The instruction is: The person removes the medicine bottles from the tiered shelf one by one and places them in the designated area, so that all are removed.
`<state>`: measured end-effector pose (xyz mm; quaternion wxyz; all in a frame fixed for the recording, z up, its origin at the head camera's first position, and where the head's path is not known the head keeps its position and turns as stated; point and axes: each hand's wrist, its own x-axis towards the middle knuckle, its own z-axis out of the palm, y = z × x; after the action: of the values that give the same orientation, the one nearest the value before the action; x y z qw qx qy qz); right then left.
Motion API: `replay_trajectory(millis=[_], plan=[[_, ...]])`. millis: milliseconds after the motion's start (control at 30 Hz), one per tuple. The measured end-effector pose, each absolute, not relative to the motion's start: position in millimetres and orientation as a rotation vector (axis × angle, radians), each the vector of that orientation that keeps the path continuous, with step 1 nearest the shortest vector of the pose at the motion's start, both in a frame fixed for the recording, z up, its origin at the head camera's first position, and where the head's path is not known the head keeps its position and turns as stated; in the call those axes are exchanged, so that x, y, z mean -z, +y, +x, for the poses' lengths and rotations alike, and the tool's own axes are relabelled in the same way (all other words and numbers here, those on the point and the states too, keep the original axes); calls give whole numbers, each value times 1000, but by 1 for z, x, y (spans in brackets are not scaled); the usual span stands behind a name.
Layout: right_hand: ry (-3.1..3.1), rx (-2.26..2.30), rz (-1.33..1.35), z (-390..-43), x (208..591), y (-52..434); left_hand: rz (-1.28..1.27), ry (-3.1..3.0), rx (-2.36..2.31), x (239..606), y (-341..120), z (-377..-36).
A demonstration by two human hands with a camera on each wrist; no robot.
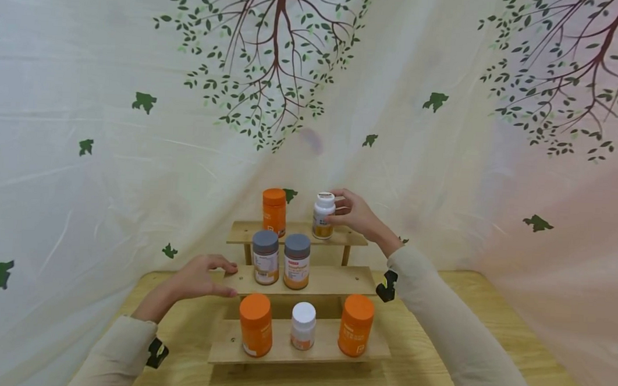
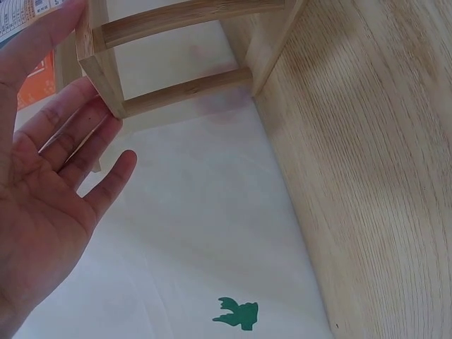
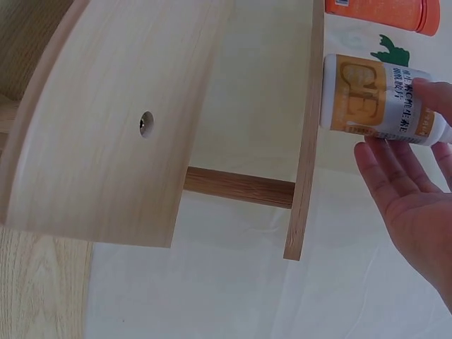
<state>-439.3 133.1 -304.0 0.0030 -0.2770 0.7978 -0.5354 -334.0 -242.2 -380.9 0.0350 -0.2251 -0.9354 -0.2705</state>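
Observation:
My right hand (image 1: 357, 214) holds a white pill bottle (image 1: 323, 217) between thumb and fingers at the top tier of a wooden tiered rack (image 1: 341, 282). In the right wrist view the upright bottle appears sideways, its orange-and-white label showing and its base right at the board. My left hand (image 1: 196, 278) grips the left end of the middle tier, thumb at the front edge and index finger toward the back. An orange bottle (image 1: 273, 211) shares the top tier. Two grey-capped bottles, one on the left (image 1: 266, 258) and one on the right (image 1: 297, 262), stand on the middle tier.
The bottom tier carries a left orange bottle (image 1: 256, 324), a small white bottle (image 1: 303, 325) and a right orange bottle (image 1: 357, 325). The rack stands on a wood-grain table (image 1: 426, 351). Behind it hangs a pale curtain (image 1: 210, 170) printed with trees and leaves.

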Motion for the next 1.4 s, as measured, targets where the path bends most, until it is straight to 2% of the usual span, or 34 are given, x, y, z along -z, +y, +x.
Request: replay_trajectory(millis=[500,800,1400], plan=[[2492,1678,-839,-431,304,137,-693,-2875,837,379,-242,-331],[2514,1631,-864,-421,289,143,-698,-2885,850,379,-242,-333],[2585,1539,-846,-408,279,196,-740,-2893,779,374,-240,-334]])
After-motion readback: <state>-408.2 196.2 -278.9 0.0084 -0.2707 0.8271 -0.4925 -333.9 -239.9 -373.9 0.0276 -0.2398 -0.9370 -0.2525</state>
